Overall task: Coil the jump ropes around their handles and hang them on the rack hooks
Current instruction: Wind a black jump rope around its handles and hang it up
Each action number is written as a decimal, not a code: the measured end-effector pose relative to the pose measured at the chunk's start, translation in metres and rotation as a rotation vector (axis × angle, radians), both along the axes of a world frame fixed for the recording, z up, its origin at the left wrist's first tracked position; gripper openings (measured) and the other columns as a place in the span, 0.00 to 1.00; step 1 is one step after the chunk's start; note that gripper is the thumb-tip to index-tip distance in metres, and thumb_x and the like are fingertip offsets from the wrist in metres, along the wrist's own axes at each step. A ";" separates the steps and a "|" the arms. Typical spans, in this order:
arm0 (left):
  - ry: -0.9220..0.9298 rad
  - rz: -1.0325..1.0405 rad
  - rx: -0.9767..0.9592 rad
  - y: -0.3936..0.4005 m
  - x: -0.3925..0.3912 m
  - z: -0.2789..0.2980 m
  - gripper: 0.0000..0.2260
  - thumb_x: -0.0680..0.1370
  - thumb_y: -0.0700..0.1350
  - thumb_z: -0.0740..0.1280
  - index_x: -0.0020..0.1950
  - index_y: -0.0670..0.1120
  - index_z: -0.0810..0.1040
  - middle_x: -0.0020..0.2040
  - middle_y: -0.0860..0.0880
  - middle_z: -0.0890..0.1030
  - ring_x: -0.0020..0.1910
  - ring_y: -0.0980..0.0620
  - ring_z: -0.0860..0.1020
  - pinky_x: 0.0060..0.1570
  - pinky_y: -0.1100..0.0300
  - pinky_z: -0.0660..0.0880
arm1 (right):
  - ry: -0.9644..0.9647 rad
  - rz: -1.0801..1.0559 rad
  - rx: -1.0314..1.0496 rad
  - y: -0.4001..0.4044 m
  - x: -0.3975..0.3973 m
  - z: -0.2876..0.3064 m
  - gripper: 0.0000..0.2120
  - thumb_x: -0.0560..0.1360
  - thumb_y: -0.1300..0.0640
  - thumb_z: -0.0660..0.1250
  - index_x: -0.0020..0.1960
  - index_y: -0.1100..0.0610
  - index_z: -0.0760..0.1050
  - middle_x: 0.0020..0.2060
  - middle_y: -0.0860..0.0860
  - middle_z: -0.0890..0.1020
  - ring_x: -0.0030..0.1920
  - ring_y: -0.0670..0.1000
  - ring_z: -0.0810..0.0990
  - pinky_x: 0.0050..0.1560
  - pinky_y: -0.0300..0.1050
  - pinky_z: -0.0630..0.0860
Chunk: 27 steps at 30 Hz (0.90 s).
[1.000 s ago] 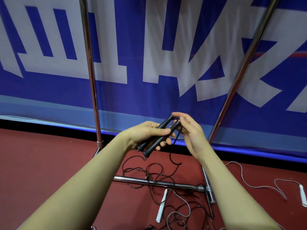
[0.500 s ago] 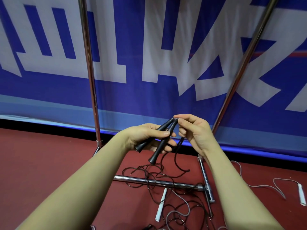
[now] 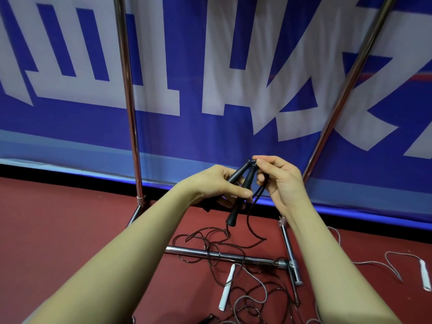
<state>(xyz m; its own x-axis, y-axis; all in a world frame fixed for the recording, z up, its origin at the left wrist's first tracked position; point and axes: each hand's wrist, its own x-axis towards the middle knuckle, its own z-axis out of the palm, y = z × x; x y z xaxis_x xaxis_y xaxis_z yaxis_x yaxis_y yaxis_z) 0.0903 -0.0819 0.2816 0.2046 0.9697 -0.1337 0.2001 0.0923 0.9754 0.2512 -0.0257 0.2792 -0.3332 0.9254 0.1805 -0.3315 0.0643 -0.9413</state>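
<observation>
- The left hand [image 3: 217, 185] curls round two slim black plastic jump-rope handles [image 3: 243, 188], thumb laid across them; the handles meet at their upper ends and splay apart below, one sticking out under the hand.
- The right hand [image 3: 278, 181] pinches the thin dark rope [image 3: 251, 220] at the upper tips of the handles with thumb and forefinger, the other fingers curled loosely.
- That rope hangs from the hands and falls in loose tangled loops onto the red floor [image 3: 58, 230], crossing the chrome bottom bar of the metal rack [image 3: 224, 254].
- The rack's two shiny uprights rise on either side of the hands; its hooks are out of view.
- A white-handled jump rope with a grey cord [image 3: 226, 289] lies on the floor near the bar, and its cord mingles with the dark one.
- Another white handle [image 3: 425, 277] lies far right.
- A blue banner with large white characters [image 3: 187, 78] stands behind the rack.
</observation>
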 end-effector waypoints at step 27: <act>-0.521 0.720 0.084 0.014 0.009 0.000 0.21 0.69 0.58 0.75 0.36 0.48 0.65 0.26 0.53 0.61 0.24 0.54 0.58 0.23 0.63 0.56 | -0.325 0.539 -0.131 -0.012 0.000 -0.003 0.08 0.78 0.64 0.60 0.49 0.65 0.78 0.35 0.56 0.83 0.35 0.52 0.83 0.35 0.38 0.76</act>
<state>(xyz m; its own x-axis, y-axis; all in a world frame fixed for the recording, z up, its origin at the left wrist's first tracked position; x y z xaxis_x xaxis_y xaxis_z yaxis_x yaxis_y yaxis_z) 0.0996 -0.0683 0.2814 -0.4431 0.8888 -0.1169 -0.3494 -0.0511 0.9356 0.2514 -0.0373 0.2760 -0.7766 0.6201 -0.1113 0.0185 -0.1542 -0.9879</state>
